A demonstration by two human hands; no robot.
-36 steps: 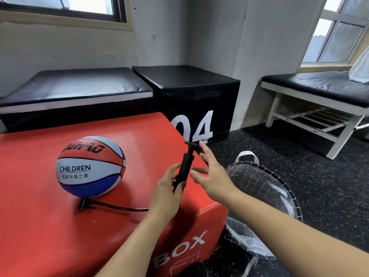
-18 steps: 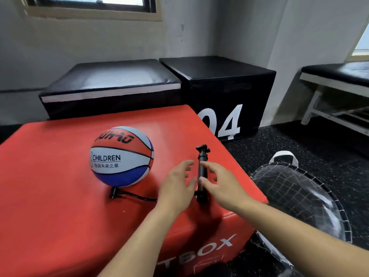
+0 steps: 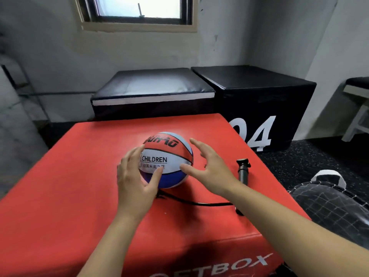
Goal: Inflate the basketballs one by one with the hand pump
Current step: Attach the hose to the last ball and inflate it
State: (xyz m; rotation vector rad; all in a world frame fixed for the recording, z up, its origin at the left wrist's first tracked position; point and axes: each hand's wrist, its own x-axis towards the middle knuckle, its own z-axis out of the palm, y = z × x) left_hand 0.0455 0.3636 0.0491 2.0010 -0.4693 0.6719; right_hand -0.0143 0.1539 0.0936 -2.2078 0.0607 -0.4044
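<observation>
Both my hands are at the basketball [image 3: 166, 156], mid-frame, which sits on top of the red soft box [image 3: 83, 176]. It's a red/white/blue kids' ball w/ "CHILDREN" printed on the white panel facing me.

My left hand [image 3: 135, 184] is on the ball's left side, fingers spread and gently bent, fingertips against the left curve, thumb lying over the lower white/blue part. It cups the ball, no tight clamp, palm off the surface. My right hand [image 3: 209, 170] is at the ball's right side, fingers straight and splayed, thumb reaching in to the lower right of the white panel. Can't tell if the right fingers actually touch the ball or hang just off it. Neither hand has anything closed inside it.

The hand pump [image 3: 243, 172] lies on the box top just right of my right hand, center-right of frame, black, T-handle pointing away from me. Nobody's holding it. Its black hose [image 3: 199, 202] runs along the red surface under my right wrist, from near the pump's near end leftward to the spot under the ball; the end at the ball is hidden by my left hand, so can't tell if it's plugged in.

Lower right corner: a black mesh hamper [image 3: 329, 208] w/ white grid lines beside the box, on the dark speckled floor. Behind the red box, upper middle: a low black padded bench [image 3: 153, 86] and, right of it, a black plyo box [image 3: 259, 96] marked "04". Window [image 3: 137, 7] at top center.
</observation>
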